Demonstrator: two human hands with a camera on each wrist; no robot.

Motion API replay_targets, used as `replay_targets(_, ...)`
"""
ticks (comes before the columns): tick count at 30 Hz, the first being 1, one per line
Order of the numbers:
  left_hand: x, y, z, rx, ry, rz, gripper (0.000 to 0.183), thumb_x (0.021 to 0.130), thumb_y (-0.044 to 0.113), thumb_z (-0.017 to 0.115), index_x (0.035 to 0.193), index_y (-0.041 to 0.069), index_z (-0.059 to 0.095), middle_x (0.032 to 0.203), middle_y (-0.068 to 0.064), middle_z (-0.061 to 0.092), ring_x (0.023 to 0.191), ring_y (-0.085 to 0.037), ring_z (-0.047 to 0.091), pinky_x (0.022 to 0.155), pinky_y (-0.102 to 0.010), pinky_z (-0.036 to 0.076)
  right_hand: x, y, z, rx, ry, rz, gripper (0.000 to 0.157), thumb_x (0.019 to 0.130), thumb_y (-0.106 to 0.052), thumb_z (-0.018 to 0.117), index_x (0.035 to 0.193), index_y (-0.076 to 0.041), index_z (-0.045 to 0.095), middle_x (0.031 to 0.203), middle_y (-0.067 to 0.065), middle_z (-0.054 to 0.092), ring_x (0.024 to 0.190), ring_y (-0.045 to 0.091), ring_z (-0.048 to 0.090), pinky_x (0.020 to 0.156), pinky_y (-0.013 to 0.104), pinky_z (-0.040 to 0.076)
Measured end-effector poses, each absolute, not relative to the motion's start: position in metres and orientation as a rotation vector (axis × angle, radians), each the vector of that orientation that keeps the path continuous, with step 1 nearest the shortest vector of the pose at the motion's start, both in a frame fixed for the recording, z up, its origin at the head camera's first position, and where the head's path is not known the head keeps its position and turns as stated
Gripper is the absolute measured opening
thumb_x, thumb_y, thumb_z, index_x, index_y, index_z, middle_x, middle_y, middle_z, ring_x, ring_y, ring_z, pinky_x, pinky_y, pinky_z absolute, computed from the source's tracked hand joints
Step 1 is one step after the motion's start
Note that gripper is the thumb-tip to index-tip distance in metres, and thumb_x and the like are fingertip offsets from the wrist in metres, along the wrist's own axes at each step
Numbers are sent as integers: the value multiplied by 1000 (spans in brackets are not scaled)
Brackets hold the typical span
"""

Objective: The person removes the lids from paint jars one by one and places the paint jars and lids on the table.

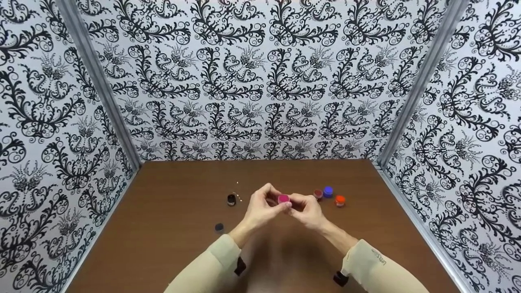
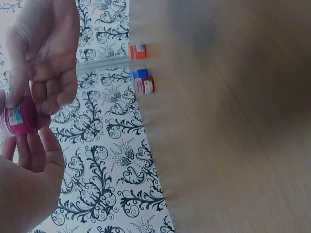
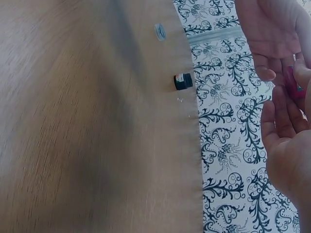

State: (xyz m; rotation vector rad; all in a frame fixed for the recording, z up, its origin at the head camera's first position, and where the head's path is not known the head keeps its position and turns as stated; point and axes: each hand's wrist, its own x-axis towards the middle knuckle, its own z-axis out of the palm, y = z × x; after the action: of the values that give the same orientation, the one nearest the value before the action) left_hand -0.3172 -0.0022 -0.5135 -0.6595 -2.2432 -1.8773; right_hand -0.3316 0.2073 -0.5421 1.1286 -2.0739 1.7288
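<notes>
One small, round, magenta, plastic-looking jar [image 1: 283, 198] is held above the brown wooden table [image 1: 163, 236]. It is pinched between the curled thumb and fingers of the left grip [image 1: 260, 208] and gripped from the opposite side by the right grip [image 1: 310, 212]. This two-sided hold is judged suited to steadying the body while the clear top is worked.

To the right, a dark red jar [image 1: 318, 194], a blue jar [image 1: 328, 192] and an orange jar [image 1: 340, 200] are grouped, presumably to be kept within reach. To the left, a black jar [image 3: 182, 82] is stood near pale specks [image 1: 239, 198]; a clear, disc-shaped lid [image 3: 160, 32] is laid apart from it, possibly its own.

A printed label [image 2: 15, 115] is noted on the magenta jar; no brand can be read. Cursive writing is found on the pale right sleeve [image 1: 366, 266], not legible with certainty.
</notes>
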Motion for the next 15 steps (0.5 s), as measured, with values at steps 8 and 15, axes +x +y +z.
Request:
replay_targets(8, -315, 0, -515, -589, -2236, -1885, 34, 88, 18, 97, 103, 3, 71, 101, -18, 81, 82, -14, 77, 74, -21, 64, -331, 209, -542, 1132, -2107, 1692, 20, 98, 11, 76, 118, 11, 80, 102, 32, 79, 95, 0, 74, 84, 19, 63)
replay_targets(15, -320, -6, -518, -691, -2242, -1933, 38, 92, 18, 93, 121, 1, 75, 107, -19, 80, 90, -10, 75, 89, -31, 66, -330, 212, -542, 1125, -2146, 1671, 25, 99, 8, 77, 125, 10, 79, 106, 11, 83, 96, 0, 72, 83, 19, 62)
